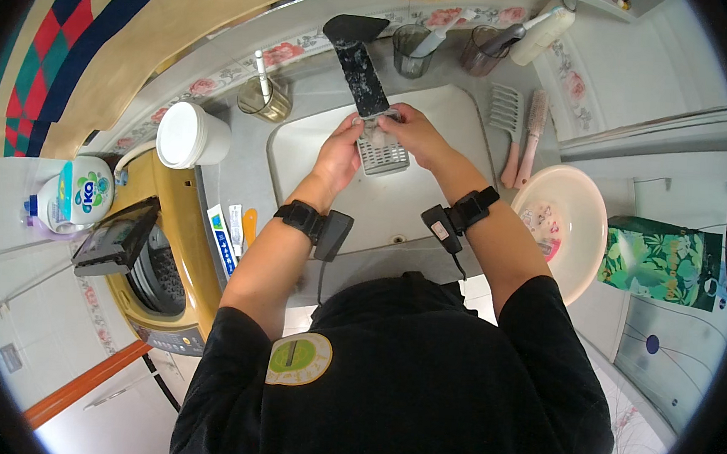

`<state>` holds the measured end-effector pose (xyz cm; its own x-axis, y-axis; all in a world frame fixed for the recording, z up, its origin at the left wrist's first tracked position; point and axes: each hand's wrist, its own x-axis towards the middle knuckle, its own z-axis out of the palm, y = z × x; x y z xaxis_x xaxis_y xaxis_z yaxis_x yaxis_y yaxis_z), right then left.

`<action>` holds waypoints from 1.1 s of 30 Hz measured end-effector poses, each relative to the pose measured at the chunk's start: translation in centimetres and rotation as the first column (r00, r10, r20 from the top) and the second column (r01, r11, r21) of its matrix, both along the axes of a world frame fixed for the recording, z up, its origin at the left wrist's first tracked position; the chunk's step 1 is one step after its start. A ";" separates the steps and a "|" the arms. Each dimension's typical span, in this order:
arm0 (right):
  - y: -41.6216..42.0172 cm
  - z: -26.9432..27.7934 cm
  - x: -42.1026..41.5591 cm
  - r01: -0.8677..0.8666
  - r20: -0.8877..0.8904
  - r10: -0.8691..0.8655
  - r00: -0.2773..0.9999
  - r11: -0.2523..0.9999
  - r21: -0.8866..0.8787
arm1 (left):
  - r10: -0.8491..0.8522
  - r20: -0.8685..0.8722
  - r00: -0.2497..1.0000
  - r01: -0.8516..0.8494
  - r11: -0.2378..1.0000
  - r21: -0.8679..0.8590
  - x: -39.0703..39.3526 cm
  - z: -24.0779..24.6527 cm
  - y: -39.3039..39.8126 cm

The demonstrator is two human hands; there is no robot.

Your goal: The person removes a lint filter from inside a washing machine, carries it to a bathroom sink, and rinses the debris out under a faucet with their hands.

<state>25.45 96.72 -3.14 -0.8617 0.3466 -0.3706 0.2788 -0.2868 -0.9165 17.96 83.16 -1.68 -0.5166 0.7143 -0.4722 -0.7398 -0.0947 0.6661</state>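
Both my hands hold a small grey perforated plastic basket [383, 156] above the white sink basin [424, 212]. My left hand [340, 154] grips its left side, and my right hand [416, 133] its upper right, with the thumb at a pale clump [378, 134] in the basket's upper part. Just beyond my fingertips stands the black faucet [363, 71], spotted with whitish marks. Whether water runs from it, I cannot tell. Black bands with small boxes are strapped to both forearms.
Behind the basin are a tumbler [265, 99] and cups with electric toothbrushes [411, 52]. A white tub [191, 135] and toothpaste [222, 240] lie left, near the open washing machine [197, 248]. At right are a comb [507, 120], a hairbrush [535, 125] and a pink basin [578, 240].
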 end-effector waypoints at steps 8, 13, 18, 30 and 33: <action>0.0 1.3 -0.7 -0.243 0.226 0.091 0.970 0.443 0.863 | -0.071 0.088 0.994 0.077 0.995 -0.067 0.2 0.9 0.0; -0.5 1.6 -0.8 -0.315 0.301 0.105 0.948 0.446 0.837 | -0.040 -0.090 0.995 0.026 0.987 -0.160 -0.6 -0.2 0.1; -0.2 -0.4 -0.4 -0.254 0.179 0.220 0.959 0.947 0.197 | -0.042 -0.236 0.971 -0.030 0.955 -0.294 -1.5 0.1 -0.4; -1.0 1.3 -0.5 -0.267 0.269 0.077 0.960 0.540 0.799 | -0.162 -0.488 0.857 -0.005 0.946 -0.324 0.2 -0.2 0.2; -1.6 -0.7 -0.6 -0.223 0.199 0.105 0.974 0.582 0.782 | -0.368 -0.603 0.708 -0.025 0.840 -0.542 -2.4 -3.0 -0.2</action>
<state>24.89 95.15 -3.80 -0.9044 0.4097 -0.1190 0.3661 0.6018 -0.7098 15.53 82.94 -4.68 -0.7166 0.6020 -0.3523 -0.0512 0.4583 0.8873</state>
